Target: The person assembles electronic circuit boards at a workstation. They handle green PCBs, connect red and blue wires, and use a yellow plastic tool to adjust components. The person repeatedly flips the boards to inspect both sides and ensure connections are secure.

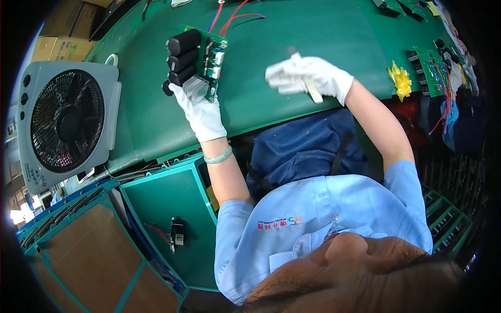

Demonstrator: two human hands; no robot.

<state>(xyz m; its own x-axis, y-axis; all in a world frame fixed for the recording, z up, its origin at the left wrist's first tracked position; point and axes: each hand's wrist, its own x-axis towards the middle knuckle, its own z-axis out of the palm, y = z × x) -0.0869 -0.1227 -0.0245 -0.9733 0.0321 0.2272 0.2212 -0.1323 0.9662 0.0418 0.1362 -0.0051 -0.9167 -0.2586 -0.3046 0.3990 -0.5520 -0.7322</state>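
A green circuit board with several big black cylindrical capacitors is gripped at its lower end by my gloved left hand. It is held tilted over the green work surface. Red, blue and black wires show past its far end. Farther right, my gloved right hand is closed around a pale stick-like tool with a dark tip. That hand is slightly blurred, apart from the board, and I cannot tell the tool's exact kind.
At left stands a grey box fan, with a tape roll beside it and cardboard boxes behind. A yellow bundle and another wired board lie right, near another person's gloved hand. Below left, a small board rests on a green panel.
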